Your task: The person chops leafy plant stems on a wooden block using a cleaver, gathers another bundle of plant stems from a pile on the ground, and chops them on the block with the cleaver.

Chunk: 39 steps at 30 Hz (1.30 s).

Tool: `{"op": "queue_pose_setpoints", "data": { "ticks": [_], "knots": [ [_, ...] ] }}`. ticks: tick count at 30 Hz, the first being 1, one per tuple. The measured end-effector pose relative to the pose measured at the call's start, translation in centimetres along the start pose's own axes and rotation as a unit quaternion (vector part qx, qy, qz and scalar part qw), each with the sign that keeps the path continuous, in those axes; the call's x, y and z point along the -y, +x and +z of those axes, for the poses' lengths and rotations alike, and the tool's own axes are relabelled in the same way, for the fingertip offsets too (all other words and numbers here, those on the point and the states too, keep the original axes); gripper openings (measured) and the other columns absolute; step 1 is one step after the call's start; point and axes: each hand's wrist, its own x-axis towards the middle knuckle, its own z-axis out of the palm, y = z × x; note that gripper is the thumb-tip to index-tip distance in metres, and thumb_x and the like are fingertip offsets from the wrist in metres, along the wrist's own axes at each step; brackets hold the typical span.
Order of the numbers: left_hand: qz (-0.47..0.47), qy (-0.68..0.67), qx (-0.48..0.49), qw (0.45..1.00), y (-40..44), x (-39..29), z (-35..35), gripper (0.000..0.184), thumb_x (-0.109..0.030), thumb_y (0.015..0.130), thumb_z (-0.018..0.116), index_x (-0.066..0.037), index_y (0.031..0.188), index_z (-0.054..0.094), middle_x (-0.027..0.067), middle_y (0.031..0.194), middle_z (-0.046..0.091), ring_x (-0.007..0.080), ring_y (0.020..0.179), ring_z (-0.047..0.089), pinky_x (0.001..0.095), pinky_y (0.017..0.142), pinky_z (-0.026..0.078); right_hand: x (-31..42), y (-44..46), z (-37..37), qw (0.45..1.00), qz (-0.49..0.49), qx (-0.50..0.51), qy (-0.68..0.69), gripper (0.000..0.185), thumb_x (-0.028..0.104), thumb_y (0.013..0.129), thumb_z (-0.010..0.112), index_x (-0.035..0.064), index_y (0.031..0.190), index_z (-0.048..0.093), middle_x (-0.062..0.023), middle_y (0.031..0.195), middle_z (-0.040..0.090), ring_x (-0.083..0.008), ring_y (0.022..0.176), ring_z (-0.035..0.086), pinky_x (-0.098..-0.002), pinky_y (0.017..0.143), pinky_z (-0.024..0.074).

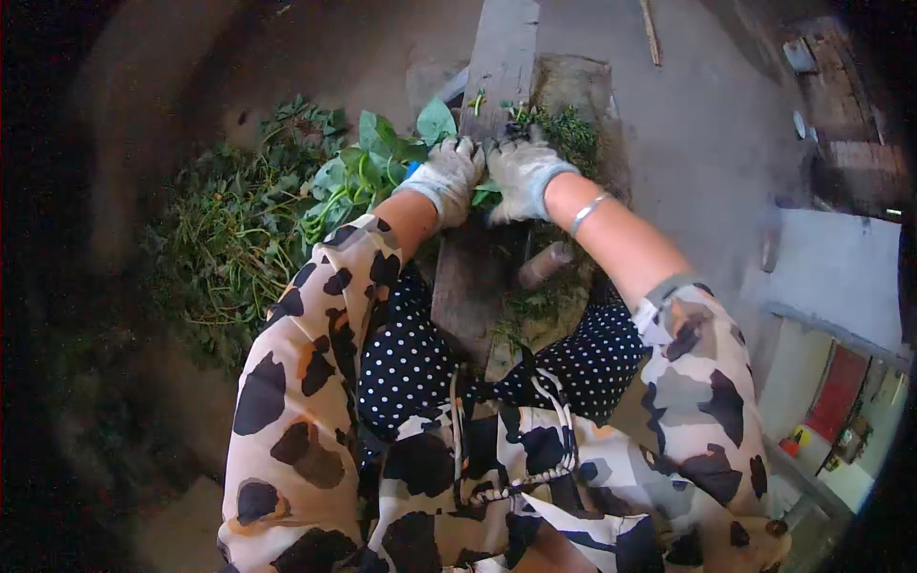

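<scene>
My left hand (451, 178), in a dirty whitish work glove, is closed around a bunch of leafy green stems (358, 172) over a wooden plank (502, 62). The leaves spread out to its left, and a small blue patch shows beside the wrist. Close by on the right, my right hand (525, 174), gloved the same way, is bent over the plank with its fingers curled down. Whatever lies under those fingers is hidden. A bit of green leaf shows between the two hands. Cut greens (570, 134) lie just beyond the right hand.
A large heap of leafy vines (234, 224) covers the ground at left. The plank runs between my knees, with a round wooden piece (546, 265) beside it. A thin stick (650, 33) lies on the floor ahead. Boards (841, 95) and a pale slab (836, 272) stand at right.
</scene>
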Motion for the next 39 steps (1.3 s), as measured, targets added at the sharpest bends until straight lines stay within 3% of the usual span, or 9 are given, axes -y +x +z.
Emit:
{"op": "queue_pose_setpoints", "data": {
  "ticks": [8,13,14,20,25,27,29,32,39],
  "knots": [
    [-0.103,0.030,-0.040,0.993,1.2,-1.6,1.7,0.043,-0.022,0.072,0.060,-0.010,0.112,0.049,0.0094,0.103,0.051,0.0268,0.096,0.051,0.0383,0.078,0.044,-1.2,-1.9,-0.1,0.987,-0.072,-0.143,-0.011,0.079,0.035,0.062,0.074,-0.0038,0.122,0.042,-0.0232,0.116,0.052,-0.0364,0.108,0.050,-0.0397,0.101,0.0310],
    [-0.015,-0.025,0.036,0.999,0.0,-0.4,-2.6,0.048,-0.016,0.063,0.063,-0.004,0.108,0.051,0.0162,0.105,0.054,0.0288,0.102,0.052,0.0352,0.082,0.045,3.3,-9.4,5.1,0.606,-0.042,-0.448,0.656,0.052,0.011,0.074,0.069,0.0011,0.121,0.049,-0.0124,0.117,0.055,-0.0200,0.110,0.051,-0.0331,0.093,0.0404],
    [-0.014,-0.023,0.033,0.999,0.0,-0.4,-2.0,0.048,-0.016,0.063,0.063,-0.004,0.108,0.051,0.0162,0.105,0.054,0.0288,0.102,0.052,0.0352,0.082,0.045,4.9,-8.3,8.0,0.690,-0.030,-0.515,0.508,0.050,0.010,0.075,0.068,0.0003,0.120,0.049,-0.0133,0.114,0.057,-0.0192,0.105,0.054,-0.0323,0.091,0.0416],
    [-0.088,-0.014,-0.049,0.995,-0.8,-3.1,1.5,0.048,-0.017,0.063,0.064,-0.006,0.108,0.051,0.0155,0.108,0.051,0.0299,0.101,0.049,0.0379,0.082,0.042,-3.5,-7.1,-2.3,0.653,0.110,-0.348,0.664,0.026,0.014,0.082,0.059,0.0054,0.107,0.059,-0.0073,0.085,0.065,-0.0149,0.076,0.061,-0.0274,0.069,0.0492],
    [-0.087,0.015,-0.020,0.996,-1.8,-3.6,0.2,0.052,-0.017,0.064,0.065,-0.004,0.111,0.048,0.0165,0.109,0.049,0.0312,0.100,0.049,0.0399,0.082,0.041,-14.2,2.1,-7.8,0.744,-0.126,-0.343,0.559,0.025,0.024,0.086,0.055,0.0042,0.100,0.062,0.0004,0.065,0.047,-0.0084,0.053,0.044,-0.0245,0.046,0.0371],
    [-0.090,0.000,-0.006,0.996,-1.0,-2.9,0.5,0.051,-0.017,0.064,0.064,-0.004,0.111,0.048,0.0165,0.109,0.050,0.0309,0.100,0.050,0.0398,0.082,0.042,-12.6,1.9,-9.8,0.492,-0.139,-0.181,0.840,0.024,0.028,0.084,0.057,0.0051,0.077,0.059,-0.0047,0.063,0.058,-0.0187,0.053,0.054,-0.0310,0.051,0.0466],
    [-0.083,-0.019,0.028,0.996,-0.8,-2.6,-0.6,0.049,-0.016,0.065,0.062,-0.004,0.111,0.048,0.0167,0.109,0.051,0.0303,0.097,0.052,0.0392,0.080,0.044,-10.2,-0.6,-6.2,0.810,-0.092,-0.489,0.312,0.028,0.028,0.086,0.054,0.0048,0.101,0.062,-0.0006,0.065,0.047,-0.0097,0.055,0.045,-0.0245,0.048,0.0370],
    [-0.110,0.006,0.013,0.994,-0.2,-3.0,0.8,0.050,-0.017,0.065,0.063,-0.004,0.111,0.048,0.0170,0.110,0.050,0.0311,0.099,0.051,0.0399,0.081,0.044,-0.9,-3.7,2.9,0.396,-0.045,-0.512,0.761,0.012,0.001,0.080,0.056,0.0039,0.090,0.063,-0.0035,0.077,0.063,-0.0132,0.064,0.058,-0.0278,0.056,0.0488],
    [-0.114,0.055,-0.076,0.989,-1.7,-4.7,3.7,0.047,-0.017,0.071,0.060,-0.007,0.115,0.048,0.0142,0.113,0.048,0.0309,0.104,0.045,0.0416,0.085,0.039,-8.2,-4.3,-3.6,0.700,-0.060,-0.427,0.569,0.030,0.028,0.084,0.056,0.0025,0.098,0.062,-0.0022,0.062,0.050,-0.0112,0.047,0.044,-0.0262,0.044,0.0394]
  ]
}}
